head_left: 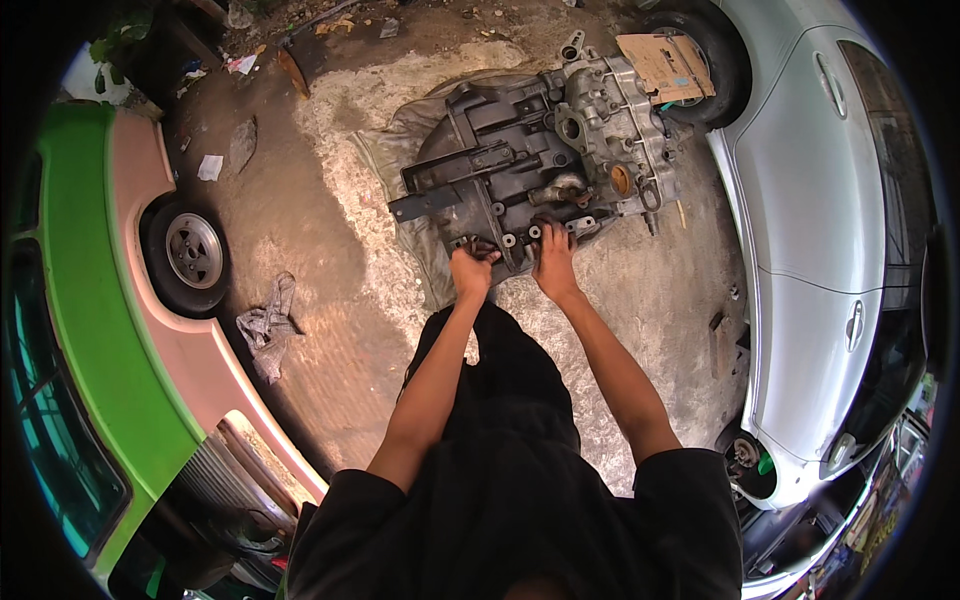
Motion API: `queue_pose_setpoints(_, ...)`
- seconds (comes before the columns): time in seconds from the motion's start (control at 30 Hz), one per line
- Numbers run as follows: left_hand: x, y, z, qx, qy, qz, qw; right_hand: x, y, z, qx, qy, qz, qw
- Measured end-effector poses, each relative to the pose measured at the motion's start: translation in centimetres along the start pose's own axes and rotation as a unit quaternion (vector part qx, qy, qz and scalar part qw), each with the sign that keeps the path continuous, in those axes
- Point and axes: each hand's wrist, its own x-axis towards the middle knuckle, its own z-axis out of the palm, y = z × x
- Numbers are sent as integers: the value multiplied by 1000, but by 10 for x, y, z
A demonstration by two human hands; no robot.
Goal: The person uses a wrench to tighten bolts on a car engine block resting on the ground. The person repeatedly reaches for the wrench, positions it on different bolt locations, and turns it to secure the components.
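A large dark grey metal gearbox casing (520,165) lies on a cloth on the concrete floor in front of me. Its pale aluminium half (620,130) faces the silver car. My left hand (472,270) is curled around the casing's near flange edge. My right hand (555,255) lies just to the right of it, fingers pressed on the same bolted flange. Both arms reach straight down and forward from my dark shirt.
A silver car (820,220) stands at the right, its front wheel (715,60) beside the casing. A green and pink vehicle (110,290) with a wheel (190,255) is at the left. A grey rag (268,325) lies on the floor. Cardboard (665,65) rests by the casing.
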Motion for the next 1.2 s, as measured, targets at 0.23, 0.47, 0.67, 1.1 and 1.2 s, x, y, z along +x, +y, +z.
queue_pose_setpoints(0.23,9,-15,-7,-244,-45,-144,958,-1,9,5,-6,-12,-18,1000)
queue_pose_setpoints(0.47,14,-27,-3,-249,-78,-153,953,1,8,6,-24,-26,-5,999)
queue_pose_setpoints(0.67,12,-25,20,-222,62,-104,967,0,6,4,1,-3,-11,1000)
queue_pose_setpoints(1.1,4,-20,14,-124,51,-39,990,1,6,3,1,-11,-10,1000)
queue_pose_setpoints(1.2,9,-11,5,-82,11,-139,987,2,5,3,9,-17,-12,1000)
